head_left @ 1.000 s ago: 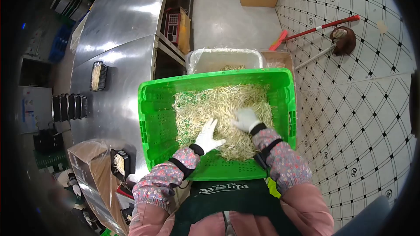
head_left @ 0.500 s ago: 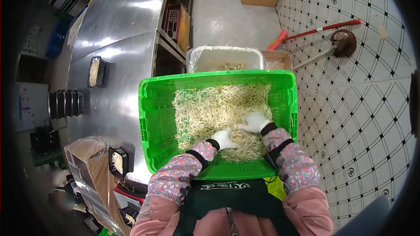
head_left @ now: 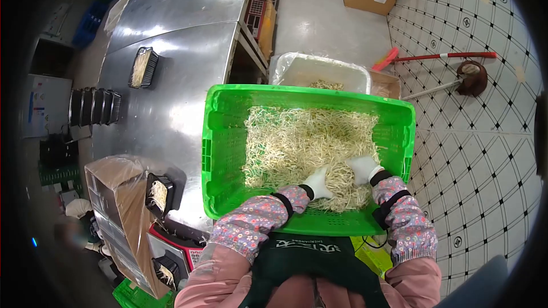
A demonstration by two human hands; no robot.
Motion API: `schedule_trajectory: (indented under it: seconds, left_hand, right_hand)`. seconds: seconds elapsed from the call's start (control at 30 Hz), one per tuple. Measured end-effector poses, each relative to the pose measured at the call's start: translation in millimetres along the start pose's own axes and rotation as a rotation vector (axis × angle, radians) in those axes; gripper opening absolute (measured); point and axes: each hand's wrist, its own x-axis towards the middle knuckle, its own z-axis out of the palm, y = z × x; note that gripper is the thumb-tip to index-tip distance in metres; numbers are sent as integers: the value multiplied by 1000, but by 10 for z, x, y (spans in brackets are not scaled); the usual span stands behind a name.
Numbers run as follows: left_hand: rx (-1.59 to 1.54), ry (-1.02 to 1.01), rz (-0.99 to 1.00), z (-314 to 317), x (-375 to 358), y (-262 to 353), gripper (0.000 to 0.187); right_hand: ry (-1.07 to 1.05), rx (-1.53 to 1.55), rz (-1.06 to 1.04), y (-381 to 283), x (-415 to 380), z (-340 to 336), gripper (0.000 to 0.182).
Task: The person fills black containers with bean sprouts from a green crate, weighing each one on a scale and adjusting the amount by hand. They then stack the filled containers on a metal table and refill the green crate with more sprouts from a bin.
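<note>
A large green crate (head_left: 311, 92) stands in front of me with a layer of pale bean sprouts (head_left: 291, 137) on its bottom. Both hands wear white gloves and are down in the crate. My left hand (head_left: 318, 183) presses against the left side of a clump of sprouts (head_left: 341, 181). On the clump's right side is my right hand (head_left: 363, 170), its fingers curled down round the sprouts. Between them the clump is gathered; some fingertips are hidden in the sprouts.
Left is a steel table (head_left: 171, 74) with a filled black tray (head_left: 142, 67) and stacked black trays (head_left: 94, 106). Another tray (head_left: 160, 195) sits by a plastic-covered box (head_left: 117, 194). Behind the crate is a white tub (head_left: 325, 65). A person (head_left: 85, 222) is at lower left.
My hands have moved apart to either side of a sprout clump, which is now gathered between them. The view has shifted, so the crate appears further right.
</note>
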Motion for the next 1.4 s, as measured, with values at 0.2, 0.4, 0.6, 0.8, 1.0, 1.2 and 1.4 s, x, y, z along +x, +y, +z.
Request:
schedule_trajectory:
  seconds: [0.2, 0.4, 0.6, 0.8, 1.0, 1.2, 1.4]
  left_hand:
    - [-368, -33, -43, 33, 280, -474, 75]
    - [-179, 185, -113, -1591, -292, -377, 71]
    - [398, 523, -190, -1838, -165, -1097, 84]
    - [356, -425, -359, -1198, -350, -1367, 103]
    - [324, -438, -112, -1470, -367, -1196, 43]
    - [494, 624, -268, -1720, 313, -1508, 82]
    - [361, 80, -512, -1253, -129, -1271, 111]
  right_hand:
    - [4, 13, 86, -150, 95, -250, 68]
    - [357, 54, -16, -845, 658, -1096, 48]
    - [634, -248, -24, -1187, 1873, -949, 51]
    - [304, -433, -13, -1422, 1588, -11, 82]
    - [-254, -51, -249, -1370, 1346, -457, 60]
    - [248, 101, -100, -1200, 2248, -1072, 61]
    - [-26, -252, 131, -1070, 2146, -539, 117]
